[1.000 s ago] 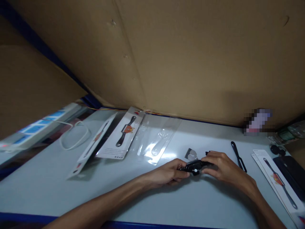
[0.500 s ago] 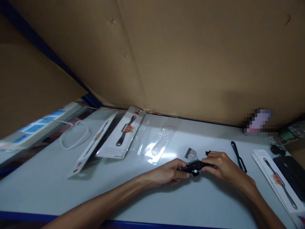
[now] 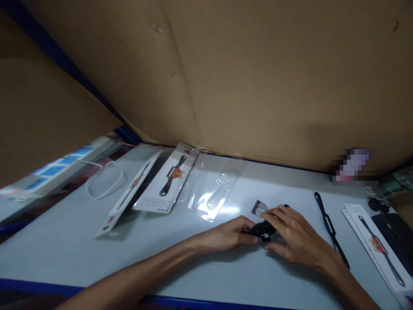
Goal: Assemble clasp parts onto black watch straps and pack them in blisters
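Observation:
My left hand (image 3: 238, 232) is closed round one handle of a black spokeshave (image 3: 266, 228), held low over the table, with a bright screw showing on its body. My right hand (image 3: 290, 237) reaches over the other end, fingers stretched out and touching the body; its thumb stands apart below. That handle is hidden behind the right hand. Just behind the tool lies a flat metal blade (image 3: 259, 208). A small black piece (image 3: 286, 206) peeks out beside my right knuckles; its kind is unclear. Another black spokeshave frame (image 3: 331, 228) lies to the right.
Printed spokeshave cards (image 3: 166, 185) and a clear plastic blister (image 3: 214, 189) lie at back left. A white cable (image 3: 106, 183) and a power strip (image 3: 54, 170) are farther left. More cards (image 3: 374, 245) and a black case (image 3: 395, 237) sit at right. Cardboard (image 3: 258, 86) walls the back.
My right hand has loosened from the spokeshave's handle and moved left over its body, fingers now extended. The left hand keeps its hold. The view has shifted slightly.

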Tool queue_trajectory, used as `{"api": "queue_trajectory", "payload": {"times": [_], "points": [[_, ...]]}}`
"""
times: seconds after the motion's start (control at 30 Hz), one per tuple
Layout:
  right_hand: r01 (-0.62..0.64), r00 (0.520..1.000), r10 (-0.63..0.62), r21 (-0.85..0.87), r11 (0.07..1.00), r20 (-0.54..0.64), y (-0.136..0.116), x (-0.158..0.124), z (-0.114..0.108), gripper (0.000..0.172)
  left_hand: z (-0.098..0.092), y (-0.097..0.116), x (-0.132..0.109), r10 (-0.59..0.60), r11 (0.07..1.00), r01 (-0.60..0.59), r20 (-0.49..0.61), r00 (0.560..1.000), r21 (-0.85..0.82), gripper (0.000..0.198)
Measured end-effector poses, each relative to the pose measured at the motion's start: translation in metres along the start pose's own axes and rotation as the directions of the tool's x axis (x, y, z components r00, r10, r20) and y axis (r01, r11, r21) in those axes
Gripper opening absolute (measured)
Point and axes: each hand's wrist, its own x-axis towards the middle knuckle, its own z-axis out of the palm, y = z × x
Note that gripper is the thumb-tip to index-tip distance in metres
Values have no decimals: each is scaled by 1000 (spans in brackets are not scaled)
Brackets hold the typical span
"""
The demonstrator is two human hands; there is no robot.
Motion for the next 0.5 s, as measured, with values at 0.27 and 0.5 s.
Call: {"api": "queue_trajectory", "payload": {"times": [0.27, 0.5], "points": [[83, 988, -99, -127, 988, -122, -1, 5, 12, 40, 1, 9, -2, 35, 999, -34, 31, 999, -16, 48], [55, 994, -60, -51, 997, -93, 0, 5, 14, 50, 0, 7, -3, 42, 998, -43, 27, 999, 37, 46]]}}
